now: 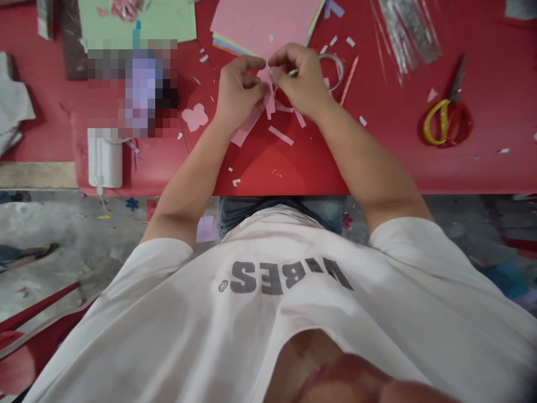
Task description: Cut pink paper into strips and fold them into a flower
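Observation:
My left hand [243,92] and my right hand [300,78] meet above the red table, fingertips almost touching. Both are closed in a pinch on a small pink paper piece [269,99] between them; its upper end is partly hidden by the fingers. Beneath them lie a larger pink paper piece [247,127] and several cut pink strips, one of which is a loose strip [281,136]. Just beyond the fingers is a stack of coloured paper [268,22] with a pink sheet on top. A roll of tape [340,73] sits beside my right hand, partly covered by it.
Scissors [451,115] with yellow and red handles lie to the right. A pink-red pencil-like stick [349,80] rests near the tape. On the left are a flower-shaped pink cutout [195,117], a white power bank [104,159] with a cable, and a green sheet [176,22].

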The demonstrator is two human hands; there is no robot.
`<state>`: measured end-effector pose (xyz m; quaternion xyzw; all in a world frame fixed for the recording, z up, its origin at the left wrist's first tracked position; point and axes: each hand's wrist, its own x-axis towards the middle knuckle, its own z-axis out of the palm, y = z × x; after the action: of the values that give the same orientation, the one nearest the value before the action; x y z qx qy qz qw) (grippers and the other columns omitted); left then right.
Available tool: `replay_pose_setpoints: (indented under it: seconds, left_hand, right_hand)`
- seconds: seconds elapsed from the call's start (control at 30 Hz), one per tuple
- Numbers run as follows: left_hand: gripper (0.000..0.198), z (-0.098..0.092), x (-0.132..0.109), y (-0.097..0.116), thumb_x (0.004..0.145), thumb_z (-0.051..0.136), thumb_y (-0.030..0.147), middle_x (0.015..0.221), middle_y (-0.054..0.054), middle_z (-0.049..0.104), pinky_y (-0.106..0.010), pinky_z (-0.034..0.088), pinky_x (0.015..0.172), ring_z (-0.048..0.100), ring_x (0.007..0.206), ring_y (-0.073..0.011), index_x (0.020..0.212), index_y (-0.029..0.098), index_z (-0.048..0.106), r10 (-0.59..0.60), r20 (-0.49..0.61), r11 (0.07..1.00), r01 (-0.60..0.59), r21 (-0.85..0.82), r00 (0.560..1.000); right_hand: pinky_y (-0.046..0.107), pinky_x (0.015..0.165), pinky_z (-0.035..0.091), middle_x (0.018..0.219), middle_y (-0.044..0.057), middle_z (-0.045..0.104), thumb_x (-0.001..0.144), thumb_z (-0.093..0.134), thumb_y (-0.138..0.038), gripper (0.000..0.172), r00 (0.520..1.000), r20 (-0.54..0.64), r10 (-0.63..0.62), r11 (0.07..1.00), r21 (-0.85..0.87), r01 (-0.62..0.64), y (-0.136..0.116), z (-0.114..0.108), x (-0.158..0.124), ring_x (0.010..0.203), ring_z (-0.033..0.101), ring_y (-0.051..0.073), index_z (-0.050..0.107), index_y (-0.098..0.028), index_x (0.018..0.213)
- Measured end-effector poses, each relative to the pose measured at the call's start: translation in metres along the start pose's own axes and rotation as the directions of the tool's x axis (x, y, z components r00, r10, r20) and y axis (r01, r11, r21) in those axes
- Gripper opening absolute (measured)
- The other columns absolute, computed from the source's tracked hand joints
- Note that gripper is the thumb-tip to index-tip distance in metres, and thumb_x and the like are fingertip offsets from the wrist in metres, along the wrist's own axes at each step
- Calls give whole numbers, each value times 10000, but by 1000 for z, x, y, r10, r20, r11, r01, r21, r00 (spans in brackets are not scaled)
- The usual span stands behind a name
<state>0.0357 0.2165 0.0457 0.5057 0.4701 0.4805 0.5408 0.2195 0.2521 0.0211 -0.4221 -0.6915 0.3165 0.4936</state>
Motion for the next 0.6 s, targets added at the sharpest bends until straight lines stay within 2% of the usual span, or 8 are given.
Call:
replay_pose_setpoints:
  seconds: [0.1,0.13,0.27,0.37,0.43,0.53,0.6]
  left_hand:
    - [397,-4,4,-6,721,700,169,653,98,661,-403,440,693,594,625,-167,1099,288,715,142,46,980,-147,131,989]
    - [392,-6,8,-10,718,695,181,657,95,662,-409,434,678,588,613,-171,1084,320,724,157,39,977,-161,140,987]
    - [339,-10,27,-34,652,761,346,614,103,682,-465,382,584,531,533,-226,926,545,736,236,-25,961,-229,156,971]
    - [369,-11,35,-45,618,797,395,582,104,665,-470,329,547,493,506,-245,893,632,729,281,-25,942,-270,197,960]
    - [371,-12,36,-47,631,795,388,583,104,655,-447,319,543,477,505,-225,926,604,733,295,-19,937,-285,204,955]
    - [359,-11,32,-44,656,787,384,630,102,665,-414,375,577,491,544,-182,996,494,750,313,-8,931,-305,199,950]
    - [322,-11,27,-37,652,790,415,608,95,642,-422,371,582,508,563,-198,955,515,747,318,-28,929,-306,206,948]
  right_hand:
    - [313,727,466,770,-28,713,888,675,20,226,1000,3,26,999,-38,-26,-2,-1,-1,732,600,139,760,-179,822]
    - [329,710,449,734,-34,686,875,682,-25,217,1000,0,30,998,-47,-30,-1,-1,0,708,570,145,738,-210,777]
    - [419,687,430,702,-23,683,808,744,-323,121,999,-36,11,1000,3,-11,7,2,2,674,526,197,679,-345,709]
    - [443,709,442,707,-16,696,804,741,-465,151,998,-57,19,1000,23,-18,9,4,2,670,517,211,677,-362,713]
    - [448,715,450,704,-18,704,814,749,-484,174,997,-66,30,1000,10,-29,8,5,1,670,514,217,670,-375,705]
    - [459,715,463,705,-25,732,796,769,-453,158,997,-76,27,1000,14,-26,6,5,1,683,551,233,665,-408,686]
    - [466,729,483,717,-34,756,787,770,-428,152,996,-82,29,999,25,-27,7,6,1,694,589,241,664,-421,678]
